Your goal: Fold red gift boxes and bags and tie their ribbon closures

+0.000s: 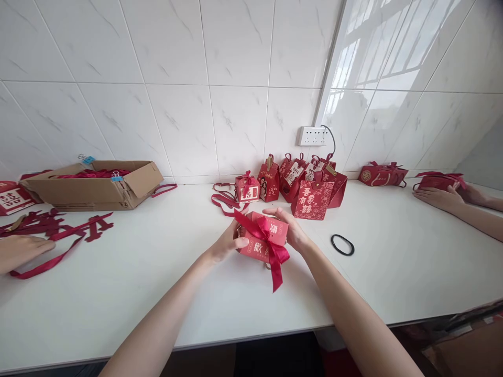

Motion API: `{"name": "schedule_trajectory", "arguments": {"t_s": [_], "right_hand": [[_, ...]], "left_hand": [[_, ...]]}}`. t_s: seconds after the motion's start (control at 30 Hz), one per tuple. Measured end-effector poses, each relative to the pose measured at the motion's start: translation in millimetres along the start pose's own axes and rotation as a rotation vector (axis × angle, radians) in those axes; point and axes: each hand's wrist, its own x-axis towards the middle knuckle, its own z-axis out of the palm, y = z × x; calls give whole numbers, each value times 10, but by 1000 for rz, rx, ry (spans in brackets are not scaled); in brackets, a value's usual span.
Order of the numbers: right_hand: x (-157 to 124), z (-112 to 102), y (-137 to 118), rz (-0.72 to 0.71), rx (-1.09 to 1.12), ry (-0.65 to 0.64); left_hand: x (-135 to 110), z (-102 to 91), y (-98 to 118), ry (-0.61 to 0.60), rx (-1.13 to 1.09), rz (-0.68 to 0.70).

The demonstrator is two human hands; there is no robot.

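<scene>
Red ribbons [94, 229] lie at the left of the counter [157, 272], near a co-worker's hand [25, 252] and in front of a red box [14, 199]. Behind them sits a carton [74, 190] with more ribbon inside and blue clips on its rim. Mid-counter, the left hand [230, 242] grips the bow box [256, 250] by its left end, thumb in front; whether the box touches the counter, I cannot tell. On its other side, the right hand [294, 230] holds it with fingers reaching round the far edge. Red bags [314, 203] stand beyond, near the wall. Farther right come a black band [332, 241], a long box [383, 176], and another co-worker's hands [440, 199] on a ribboned box [437, 183].
</scene>
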Motion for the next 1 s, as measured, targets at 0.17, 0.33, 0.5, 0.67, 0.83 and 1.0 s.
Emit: {"name": "schedule_trajectory", "arguments": {"t_s": [0.17, 0.33, 0.5, 0.67, 0.83, 1.0], "right_hand": [[94, 21, 70, -47, 25, 304], [19, 94, 18, -35, -152, 150], [-45, 113, -30, -100, -168, 9], [-32, 104, 3, -149, -158, -55], [4, 99, 38, -157, -176, 30], [12, 108, 24, -124, -181, 46]], "left_hand": [[82, -65, -236, 406, 130, 86], [95, -127, -309, 388, 263, 66], [106, -144, -279, 363, 265, 88], [100, -172, -304, 381, 277, 2], [62, -184, -295, 606, 406, 13], [38, -165, -190, 737, 468, 152]]}}
